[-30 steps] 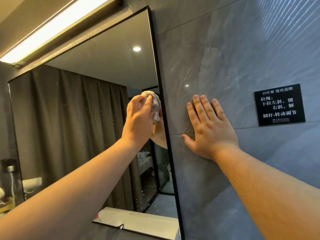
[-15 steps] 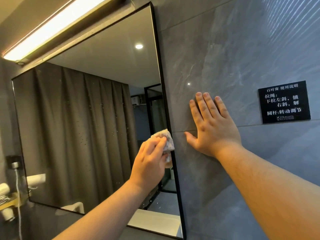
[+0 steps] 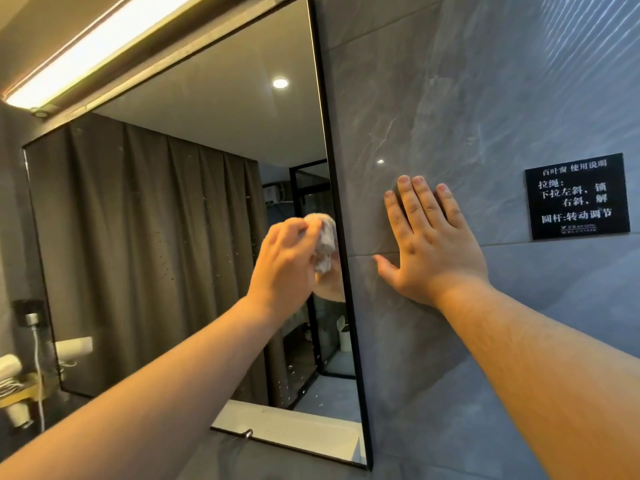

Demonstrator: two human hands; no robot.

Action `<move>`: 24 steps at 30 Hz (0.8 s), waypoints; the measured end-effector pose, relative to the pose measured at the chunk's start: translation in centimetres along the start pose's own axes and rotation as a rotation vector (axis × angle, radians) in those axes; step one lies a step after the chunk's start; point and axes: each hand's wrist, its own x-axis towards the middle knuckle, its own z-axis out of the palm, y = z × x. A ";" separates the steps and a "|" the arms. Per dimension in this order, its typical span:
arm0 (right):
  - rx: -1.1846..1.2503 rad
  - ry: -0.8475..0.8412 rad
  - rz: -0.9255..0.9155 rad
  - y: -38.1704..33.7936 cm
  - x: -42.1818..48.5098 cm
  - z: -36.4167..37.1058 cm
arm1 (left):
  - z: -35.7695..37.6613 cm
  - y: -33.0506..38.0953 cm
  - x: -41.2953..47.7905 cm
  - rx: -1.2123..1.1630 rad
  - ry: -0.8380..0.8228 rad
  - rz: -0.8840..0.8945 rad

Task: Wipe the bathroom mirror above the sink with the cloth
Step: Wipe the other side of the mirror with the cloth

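A black-framed mirror (image 3: 166,237) fills the left of the view and reflects a dark curtain and a glass shower door. My left hand (image 3: 282,268) grips a crumpled whitish cloth (image 3: 323,242) and presses it against the glass, close to the mirror's right edge at mid height. My right hand (image 3: 429,247) lies flat with straight fingers on the grey tiled wall (image 3: 450,98), just right of the mirror frame. Small water spots show on the glass left of and below the cloth.
A lit strip lamp (image 3: 97,50) runs above the mirror. A black sign with white text (image 3: 576,195) hangs on the wall to the right. At the far left a hair dryer (image 3: 10,368) sits in a wall holder with a white cord.
My left hand with the cloth went down the mirror's right edge, then came back up a little. My right hand has stayed flat on the wall.
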 end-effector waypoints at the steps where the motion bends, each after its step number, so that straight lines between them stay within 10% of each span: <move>1: 0.003 0.001 0.002 0.0 0.0 0.0 | -0.2 -0.2 1.2 0.013 0.034 -0.056; 6: 0.006 0.005 0.005 0.0 0.0 0.0 | -0.5 0.0 3.6 -0.087 0.068 -0.229; 24: 0.003 0.024 0.006 0.0 0.0 0.0 | 2.1 2.9 -7.1 -0.082 -0.020 0.023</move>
